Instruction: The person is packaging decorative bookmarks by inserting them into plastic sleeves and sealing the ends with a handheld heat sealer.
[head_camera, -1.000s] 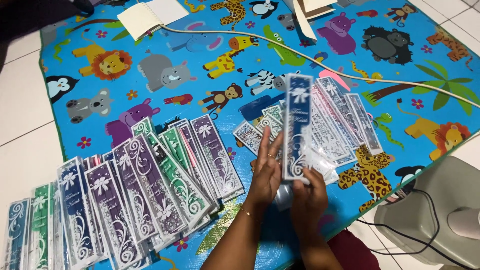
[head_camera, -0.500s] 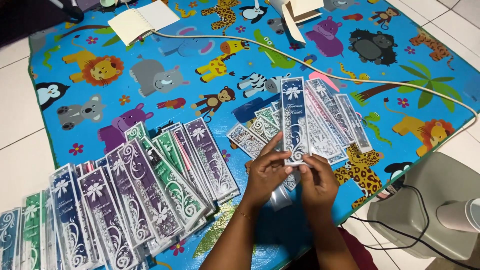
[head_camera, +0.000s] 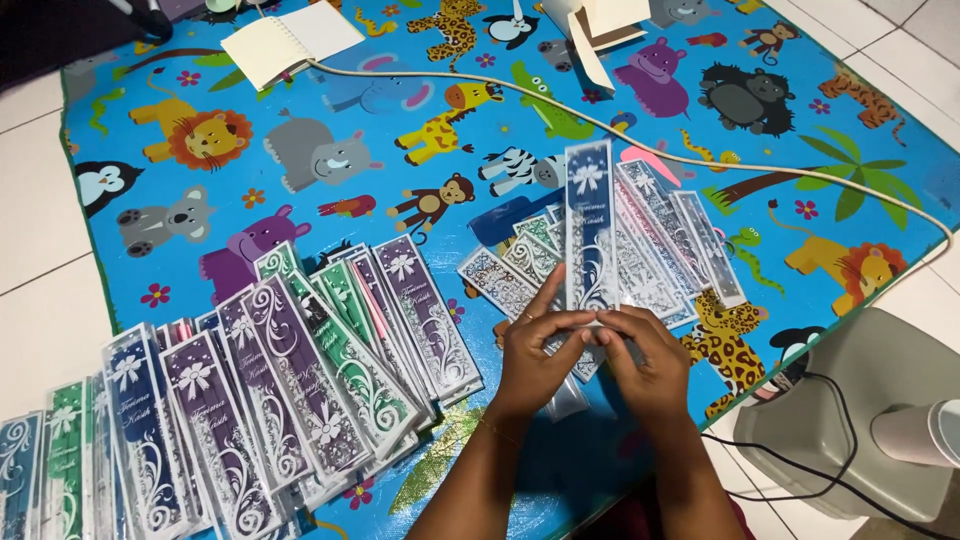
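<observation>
Both hands meet at the bottom end of a long blue card w/ white bow print (head_camera: 589, 225). Left hand (head_camera: 535, 350) and right hand (head_camera: 645, 355) pinch it together, fingertips touching, card held upright above the animal-print mat (head_camera: 300, 130), prob. so its lower edge sits betw. the fingers. Just behind it lies a fanned pile of loose cards (head_camera: 650, 250). Left of the hands, rows of purple, green & blue cards (head_camera: 300, 390) overlap, near the mat's edge.
</observation>
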